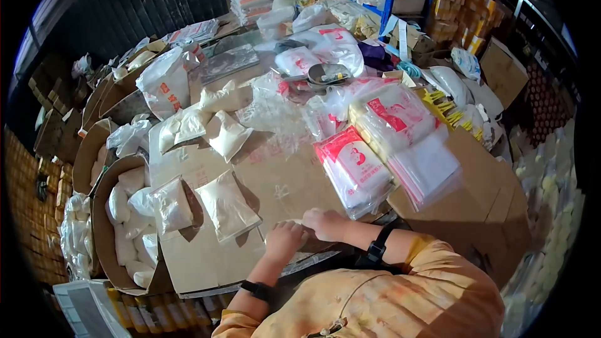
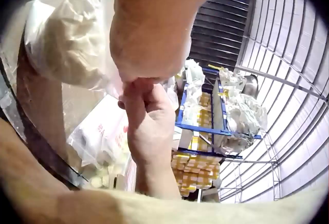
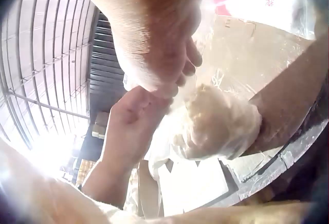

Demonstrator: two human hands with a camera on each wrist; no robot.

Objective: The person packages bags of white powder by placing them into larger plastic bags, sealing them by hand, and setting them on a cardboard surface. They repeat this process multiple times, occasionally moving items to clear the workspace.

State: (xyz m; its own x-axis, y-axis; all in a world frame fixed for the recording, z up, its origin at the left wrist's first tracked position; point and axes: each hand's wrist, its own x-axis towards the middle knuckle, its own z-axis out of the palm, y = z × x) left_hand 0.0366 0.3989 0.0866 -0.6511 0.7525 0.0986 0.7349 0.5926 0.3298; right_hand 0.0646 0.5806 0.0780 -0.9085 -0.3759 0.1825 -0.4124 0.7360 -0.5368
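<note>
At the table's front edge, my left hand [image 1: 285, 241] and right hand [image 1: 325, 224] meet, fingers curled and nearly touching. Both wrist views show a clear bag of cream-coloured powder [image 2: 72, 41] [image 3: 218, 124] beside them; its gathered plastic top runs into the fingers of my left hand [image 2: 151, 39] [image 3: 134, 124] and right hand [image 2: 149, 126] [image 3: 154, 49], which pinch it. From the head view this bag is mostly hidden under the hands. To the left lie two filled bags, one flat and pale [image 1: 228, 205], the other smaller [image 1: 172, 205].
More filled bags [image 1: 228, 134] lie farther back on the cardboard-covered table [image 1: 282, 191]. Red-and-white printed bags [image 1: 354, 166] are stacked to the right, near a metal scoop [image 1: 328, 74]. An open carton [image 1: 103, 219] of filled bags stands at the left.
</note>
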